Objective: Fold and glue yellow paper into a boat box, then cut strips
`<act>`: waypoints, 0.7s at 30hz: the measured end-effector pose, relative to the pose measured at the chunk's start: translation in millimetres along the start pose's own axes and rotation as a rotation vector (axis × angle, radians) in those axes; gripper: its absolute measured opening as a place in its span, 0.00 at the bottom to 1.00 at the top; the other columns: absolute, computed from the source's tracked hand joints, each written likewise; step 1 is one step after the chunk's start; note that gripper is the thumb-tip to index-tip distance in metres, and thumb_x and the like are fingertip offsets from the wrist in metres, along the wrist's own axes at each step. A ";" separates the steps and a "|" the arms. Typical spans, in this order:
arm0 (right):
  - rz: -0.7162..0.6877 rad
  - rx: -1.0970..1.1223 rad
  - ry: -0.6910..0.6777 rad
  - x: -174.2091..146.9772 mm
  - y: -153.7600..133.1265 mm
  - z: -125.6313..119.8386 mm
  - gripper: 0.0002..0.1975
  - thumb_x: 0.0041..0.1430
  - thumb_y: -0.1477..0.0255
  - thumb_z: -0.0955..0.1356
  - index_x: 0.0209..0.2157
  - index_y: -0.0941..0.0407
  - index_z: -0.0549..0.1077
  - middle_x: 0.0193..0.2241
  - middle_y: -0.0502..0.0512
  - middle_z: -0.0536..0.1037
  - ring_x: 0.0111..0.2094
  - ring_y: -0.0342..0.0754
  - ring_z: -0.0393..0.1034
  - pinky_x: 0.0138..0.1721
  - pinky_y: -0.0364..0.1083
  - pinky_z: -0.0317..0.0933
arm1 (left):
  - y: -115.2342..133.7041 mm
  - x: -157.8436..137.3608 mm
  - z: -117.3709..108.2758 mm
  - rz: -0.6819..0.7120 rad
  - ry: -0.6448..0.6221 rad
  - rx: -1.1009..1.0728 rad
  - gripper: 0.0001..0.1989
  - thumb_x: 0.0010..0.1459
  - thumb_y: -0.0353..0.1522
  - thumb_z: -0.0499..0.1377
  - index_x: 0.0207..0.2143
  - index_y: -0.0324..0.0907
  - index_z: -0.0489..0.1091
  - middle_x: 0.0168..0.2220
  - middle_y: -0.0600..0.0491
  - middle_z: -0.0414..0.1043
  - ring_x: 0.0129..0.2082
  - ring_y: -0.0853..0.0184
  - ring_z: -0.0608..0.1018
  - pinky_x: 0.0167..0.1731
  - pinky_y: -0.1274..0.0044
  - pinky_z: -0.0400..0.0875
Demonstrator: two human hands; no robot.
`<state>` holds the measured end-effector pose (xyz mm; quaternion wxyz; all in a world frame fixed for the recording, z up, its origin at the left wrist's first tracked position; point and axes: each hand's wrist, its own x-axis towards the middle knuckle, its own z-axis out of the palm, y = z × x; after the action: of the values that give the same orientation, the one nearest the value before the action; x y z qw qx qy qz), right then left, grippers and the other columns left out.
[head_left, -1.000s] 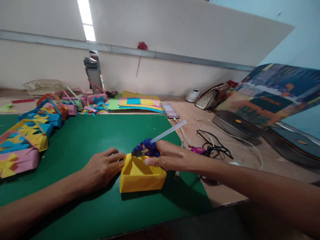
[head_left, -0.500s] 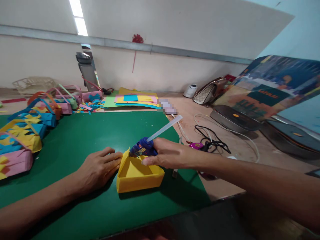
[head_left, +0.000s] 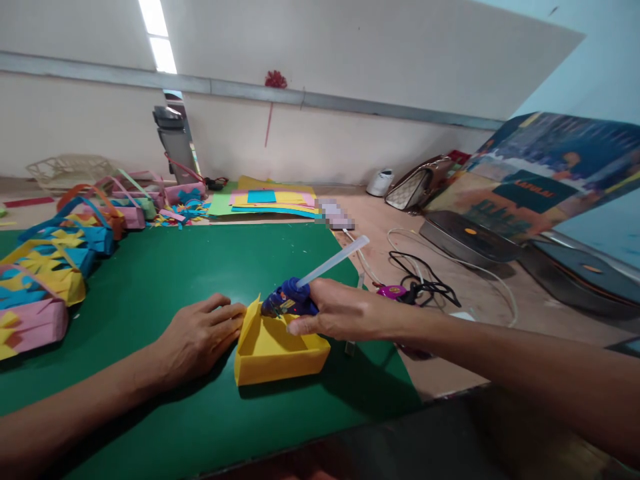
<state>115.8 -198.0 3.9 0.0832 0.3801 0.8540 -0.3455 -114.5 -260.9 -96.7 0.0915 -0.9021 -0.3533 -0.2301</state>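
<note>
A folded yellow paper box (head_left: 283,368), open at the top with a raised pointed flap on its left, rests on the green mat. My left hand (head_left: 203,340) steadies its left side, fingers bent against the flap and their tips partly hidden behind it. In my right hand (head_left: 335,310) is a blue hot glue gun (head_left: 290,297), tilted with its nozzle at the inner side of the raised flap. A long translucent glue stick (head_left: 334,260) juts up from the back of the gun. Whether glue is coming out cannot be seen.
Finished paper baskets (head_left: 75,250) line the mat's (head_left: 165,267) left side. Behind lie paper scraps (head_left: 187,210), stacked coloured sheets (head_left: 273,199) and a grey bottle (head_left: 175,143). Right are black cables (head_left: 427,280), a purple device (head_left: 393,292), a handbag (head_left: 415,187) and dark cases (head_left: 470,237).
The glue gun and my right hand have shifted very slightly right and down, away from the flap's tip. My left hand and the yellow box stay almost as they were.
</note>
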 end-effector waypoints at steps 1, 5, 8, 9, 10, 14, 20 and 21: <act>-0.002 -0.003 0.004 -0.3 -0.3 -0.2 0.18 0.54 0.61 0.65 0.20 0.56 0.58 0.17 0.44 0.53 0.19 0.38 0.47 0.18 0.40 0.42 | -0.6 -0.8 0.6 -0.010 -0.003 -0.012 0.18 0.64 0.28 0.44 0.34 0.39 0.74 0.40 0.48 0.75 0.36 0.65 0.71 0.36 0.74 0.71; 0.027 -0.027 0.053 2.7 -1.6 -3.0 0.19 0.53 0.61 0.66 0.18 0.56 0.56 0.18 0.45 0.54 0.19 0.37 0.47 0.17 0.40 0.42 | -3.5 -4.5 3.3 -0.031 -0.040 -0.089 0.15 0.64 0.29 0.47 0.34 0.40 0.73 0.44 0.50 0.74 0.38 0.64 0.70 0.35 0.75 0.71; 0.033 -0.026 0.073 5.3 -1.4 -2.7 0.20 0.52 0.62 0.67 0.17 0.56 0.55 0.18 0.45 0.54 0.19 0.37 0.47 0.17 0.40 0.41 | -4.8 -5.7 4.0 -0.033 -0.055 -0.123 0.14 0.64 0.29 0.48 0.35 0.41 0.73 0.43 0.50 0.74 0.37 0.65 0.70 0.35 0.75 0.71; 0.024 -0.018 0.062 5.2 -1.2 -1.8 0.19 0.52 0.62 0.67 0.18 0.56 0.56 0.18 0.45 0.54 0.19 0.37 0.47 0.17 0.40 0.41 | -4.9 -5.6 4.0 -0.031 -0.053 -0.128 0.14 0.64 0.29 0.48 0.35 0.41 0.73 0.42 0.50 0.74 0.37 0.65 0.70 0.35 0.75 0.71; 0.015 -0.007 0.047 4.6 -1.3 -0.7 0.18 0.52 0.63 0.67 0.19 0.56 0.57 0.18 0.44 0.54 0.19 0.37 0.48 0.17 0.40 0.41 | -4.9 -5.4 3.8 -0.028 -0.050 -0.132 0.14 0.64 0.29 0.48 0.35 0.41 0.73 0.42 0.50 0.74 0.37 0.65 0.71 0.35 0.75 0.70; 0.031 0.019 0.017 -3.5 -4.0 0.6 0.15 0.51 0.63 0.68 0.21 0.57 0.62 0.17 0.44 0.55 0.19 0.37 0.49 0.18 0.40 0.42 | -4.5 -4.6 3.8 -0.027 -0.050 -0.135 0.14 0.63 0.29 0.48 0.35 0.41 0.73 0.42 0.51 0.74 0.36 0.66 0.71 0.34 0.75 0.70; 0.110 0.133 0.227 -18.8 -7.4 -8.4 0.18 0.55 0.60 0.64 0.18 0.58 0.65 0.12 0.45 0.59 0.16 0.38 0.54 0.17 0.41 0.46 | -4.8 -4.5 4.9 -0.046 -0.076 -0.136 0.14 0.64 0.31 0.46 0.38 0.41 0.72 0.42 0.50 0.73 0.36 0.66 0.70 0.34 0.75 0.70; 0.131 0.135 0.276 -20.0 -6.6 -8.2 0.21 0.55 0.60 0.64 0.15 0.58 0.64 0.11 0.46 0.59 0.15 0.38 0.54 0.17 0.41 0.47 | -4.9 -4.3 4.9 -0.048 -0.093 -0.125 0.14 0.65 0.31 0.46 0.40 0.41 0.71 0.43 0.49 0.73 0.36 0.66 0.70 0.34 0.75 0.70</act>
<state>126.0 -207.6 21.6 -0.0383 0.4837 0.8055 -0.3403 -118.8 -258.3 -103.1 0.0132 -0.9071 -0.3636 -0.2117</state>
